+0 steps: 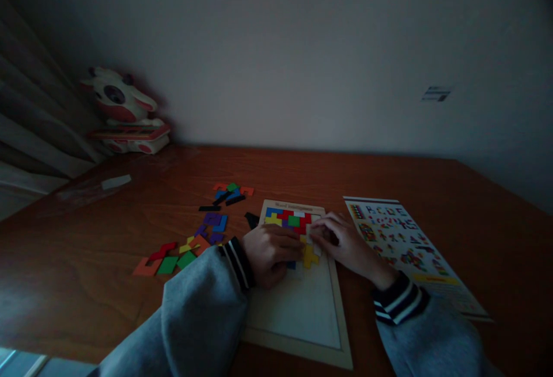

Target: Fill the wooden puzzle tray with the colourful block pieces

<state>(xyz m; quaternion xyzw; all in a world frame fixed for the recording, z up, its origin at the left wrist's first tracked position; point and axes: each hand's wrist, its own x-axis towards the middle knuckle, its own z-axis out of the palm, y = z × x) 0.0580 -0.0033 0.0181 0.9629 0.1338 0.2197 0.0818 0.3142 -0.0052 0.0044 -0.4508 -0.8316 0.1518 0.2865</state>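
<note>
A wooden puzzle board [302, 348] lies on the table, its upper part filled with coloured block pieces and its lower part bare. My left hand [272, 252] rests over the board's left side, fingers bent and pressed together beside a yellow puzzle piece [310, 257]. What lies under those fingers is hidden; a bit of a blue piece [291, 265] shows below them. At the board's right edge, my right hand [348, 244] is closed in a pinch, fingertips close to the red pieces. Whatever it pinches is too dim to name. A green piece [294, 221] sits among the red ones.
Loose coloured pieces [168, 264] lie scattered left of the board, with more [233, 193] farther back. A printed pattern sheet [432, 276] lies to the right. A cow-shaped toy keyboard [125, 112] stands at the back left, near a curtain [34, 118]. The wall bounds the table's back.
</note>
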